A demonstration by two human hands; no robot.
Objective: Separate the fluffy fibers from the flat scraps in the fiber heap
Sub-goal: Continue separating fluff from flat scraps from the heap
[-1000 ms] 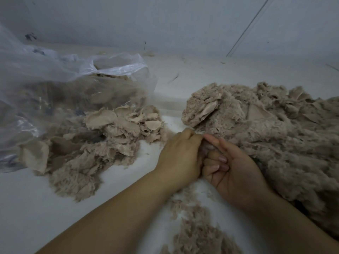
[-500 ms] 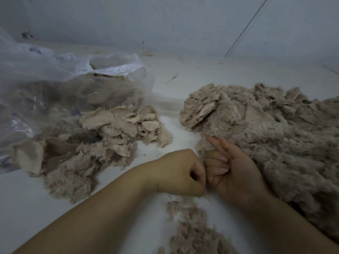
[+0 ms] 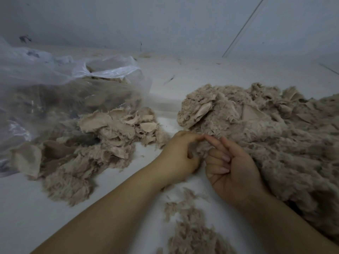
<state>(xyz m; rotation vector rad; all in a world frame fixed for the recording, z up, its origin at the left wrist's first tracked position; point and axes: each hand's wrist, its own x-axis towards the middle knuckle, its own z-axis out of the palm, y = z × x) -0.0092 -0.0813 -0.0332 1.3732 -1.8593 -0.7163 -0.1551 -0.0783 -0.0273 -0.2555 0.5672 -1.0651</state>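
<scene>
Teasing a tuft at the fiber heap (image 3: 266, 136) edge | left hand (image 3: 180, 154) pinching fluff — right hand (image 3: 233, 167) curling, steadying | handling light, soft, clingy — gripping loose ends

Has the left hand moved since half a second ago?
Yes. The left hand went up toward the near edge of the big fiber heap, where it now pinches fibers.

Fiber heap (image 3: 266, 143) greyish-beige, flat scraps (image 3: 113, 129) paler beige with faint woven texture. Plastic bag (image 3: 55, 83) clear, whitish sheen. Tabletop (image 3: 27, 208) plain white; wall (image 3: 146, 24) pale grey.
</scene>
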